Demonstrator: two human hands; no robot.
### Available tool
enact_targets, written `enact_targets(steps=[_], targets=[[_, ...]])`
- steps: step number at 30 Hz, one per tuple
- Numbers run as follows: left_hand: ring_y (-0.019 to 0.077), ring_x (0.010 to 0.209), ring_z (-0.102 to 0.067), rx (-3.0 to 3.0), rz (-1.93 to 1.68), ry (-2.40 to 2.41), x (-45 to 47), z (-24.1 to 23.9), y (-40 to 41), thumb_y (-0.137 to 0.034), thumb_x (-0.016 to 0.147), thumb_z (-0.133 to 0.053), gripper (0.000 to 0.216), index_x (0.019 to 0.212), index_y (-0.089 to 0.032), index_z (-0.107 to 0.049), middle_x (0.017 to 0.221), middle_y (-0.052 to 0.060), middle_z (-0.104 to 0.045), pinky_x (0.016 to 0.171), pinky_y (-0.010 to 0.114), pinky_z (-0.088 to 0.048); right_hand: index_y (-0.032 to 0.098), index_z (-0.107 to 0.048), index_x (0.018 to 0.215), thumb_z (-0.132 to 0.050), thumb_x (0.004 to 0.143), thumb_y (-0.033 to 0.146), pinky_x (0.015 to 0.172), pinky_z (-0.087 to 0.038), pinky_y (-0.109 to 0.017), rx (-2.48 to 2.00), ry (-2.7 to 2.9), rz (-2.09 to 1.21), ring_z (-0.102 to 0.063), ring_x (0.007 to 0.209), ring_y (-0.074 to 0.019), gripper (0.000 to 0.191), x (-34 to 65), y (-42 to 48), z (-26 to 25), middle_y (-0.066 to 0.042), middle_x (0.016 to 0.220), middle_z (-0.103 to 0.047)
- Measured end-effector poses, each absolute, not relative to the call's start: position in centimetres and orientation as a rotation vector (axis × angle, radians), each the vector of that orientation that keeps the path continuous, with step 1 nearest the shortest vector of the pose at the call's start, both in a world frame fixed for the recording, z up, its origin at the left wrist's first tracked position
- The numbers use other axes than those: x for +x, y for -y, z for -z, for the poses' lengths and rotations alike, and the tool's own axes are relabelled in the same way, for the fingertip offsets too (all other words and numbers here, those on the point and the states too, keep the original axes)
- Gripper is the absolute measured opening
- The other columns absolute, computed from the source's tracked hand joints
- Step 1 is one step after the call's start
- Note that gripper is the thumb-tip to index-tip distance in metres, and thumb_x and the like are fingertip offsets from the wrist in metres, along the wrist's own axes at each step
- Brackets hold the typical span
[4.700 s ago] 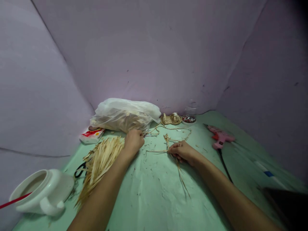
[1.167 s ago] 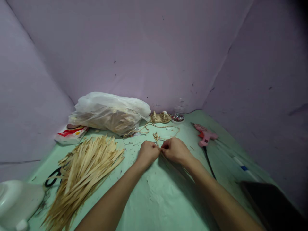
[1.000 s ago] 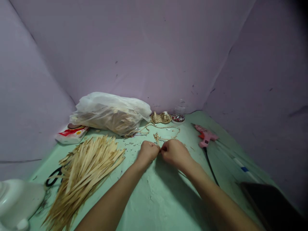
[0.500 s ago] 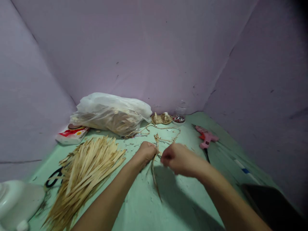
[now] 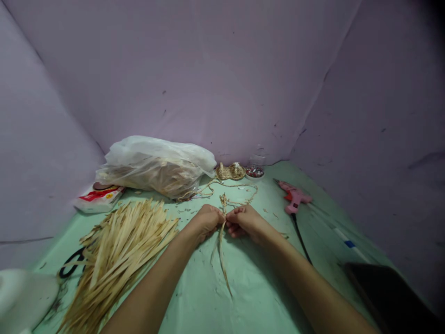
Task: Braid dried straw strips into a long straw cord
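Observation:
In the head view, both hands meet near the middle of the green table. My left hand (image 5: 210, 220) is closed in a pinch on a braid of dried plant fibre (image 5: 223, 200). From the other side my right hand (image 5: 243, 220) pinches the same piece, its fingertips almost touching the left ones. The frayed knotted end sticks up beyond the fingers, and a long loose strand (image 5: 223, 262) hangs down toward me. Beyond the hands, a thin twisted cord (image 5: 239, 185) curves over the table. The exact grip point is partly hidden by my fingers.
A pile of dried strips (image 5: 125, 250) lies left, over black-handled scissors (image 5: 71, 263). At the back are a plastic bag (image 5: 160, 162), a small woven piece (image 5: 230, 171) and a tub of beads (image 5: 255, 172). A pink glue gun (image 5: 295, 195) and a dark flat object (image 5: 385, 297) are right.
My right hand has moved left, from a blurred position apart from the fibre to a pinch beside my left fingers. The left hand keeps its hold. The whole view has shifted slightly.

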State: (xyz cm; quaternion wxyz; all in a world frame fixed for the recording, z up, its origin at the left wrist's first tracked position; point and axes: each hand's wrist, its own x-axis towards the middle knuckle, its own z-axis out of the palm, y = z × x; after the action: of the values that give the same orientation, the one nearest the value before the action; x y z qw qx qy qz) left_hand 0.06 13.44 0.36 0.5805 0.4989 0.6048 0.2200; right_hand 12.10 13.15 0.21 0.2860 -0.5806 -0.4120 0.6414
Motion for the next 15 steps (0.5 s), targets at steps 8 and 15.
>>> enact_targets(steps=[8,15], targets=[[0.0132,0.052,-0.046,1.821,-0.446,-1.847,-0.4,-1.5,-13.1,-0.015,0.056,-0.054,0.007,0.052,-0.016,-0.06,0.049,0.003,-0.052,0.051,0.023,-0.03,0.013,-0.052,0.052,-0.048,0.06,0.006,0.029,-0.037,-0.015,-1.541,1.152,-1.701,-0.044,0.029,-0.0059,0.012,12.0,-13.4,0.8,0.003,0.037,-0.051],[0.0238,0.077,-0.054,1.65,-0.484,-1.755,1.6,-3.0,-10.1,-0.021,0.054,-0.063,0.01,0.05,-0.018,-0.054,0.059,0.007,-0.053,0.064,0.027,-0.035,0.013,-0.053,0.053,-0.046,0.057,0.008,0.025,-0.027,-0.013,-1.436,1.109,-1.748,-0.038,0.026,-0.0045,0.01,12.3,-13.4,1.1,0.003,0.034,-0.048]])
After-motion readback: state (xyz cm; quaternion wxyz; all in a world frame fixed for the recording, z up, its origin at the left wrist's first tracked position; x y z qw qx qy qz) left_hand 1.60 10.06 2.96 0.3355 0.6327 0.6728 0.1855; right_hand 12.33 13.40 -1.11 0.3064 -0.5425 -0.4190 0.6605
